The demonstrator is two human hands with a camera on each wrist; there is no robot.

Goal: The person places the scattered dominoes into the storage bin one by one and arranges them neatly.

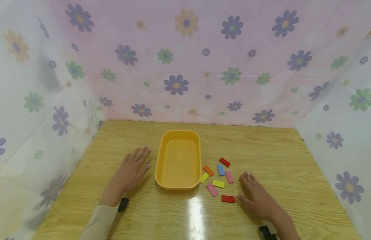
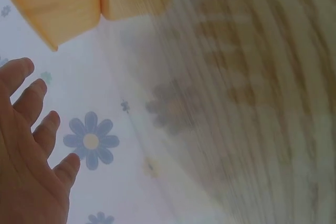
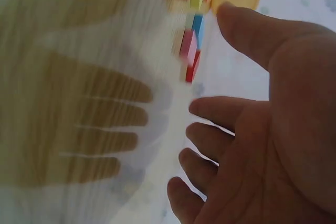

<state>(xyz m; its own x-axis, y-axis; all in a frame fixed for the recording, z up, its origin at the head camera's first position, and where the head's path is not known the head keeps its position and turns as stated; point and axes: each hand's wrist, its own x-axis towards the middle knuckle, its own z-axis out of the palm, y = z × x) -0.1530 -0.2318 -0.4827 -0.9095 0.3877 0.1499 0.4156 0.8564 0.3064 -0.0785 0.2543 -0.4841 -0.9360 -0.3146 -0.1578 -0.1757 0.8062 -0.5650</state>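
While the left hand (image 1: 130, 171) is beside a yellow tray (image 1: 178, 163), the right hand (image 1: 258, 198) is near coloured blocks (image 1: 218, 184), each grip relaxed.

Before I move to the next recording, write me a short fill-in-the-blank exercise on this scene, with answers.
In the head view, the blocks number ____.
There, they lie to the ____ of the tray.
Besides the orange block, only the ____ one lacks a same-coloured partner.
The cloth is printed with ____.

Missing words: eight; right; blue; flowers.
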